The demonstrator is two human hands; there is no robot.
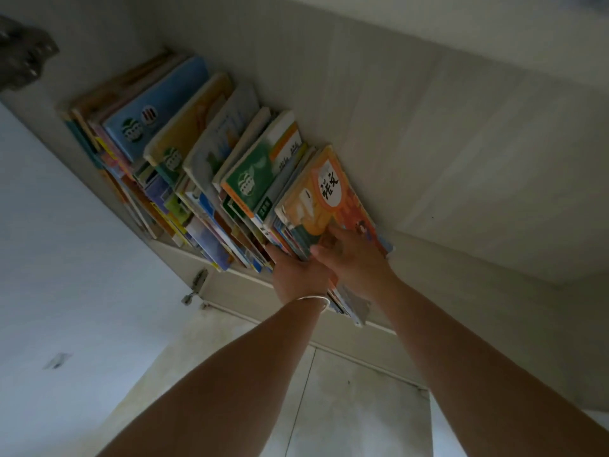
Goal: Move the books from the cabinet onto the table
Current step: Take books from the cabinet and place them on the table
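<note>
Forearms cropped — left hand (298,275) fingertips hidden.

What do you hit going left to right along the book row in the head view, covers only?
Blue-cover book → yellow-cover book → pale illustrated book → green-cover book → orange-cover book, which the right hand rests on; the left hand is at the lower edges just left of it.

Bare shelf (461,179) lies right of the leaning books (204,153) (packed tight leftward).
</note>
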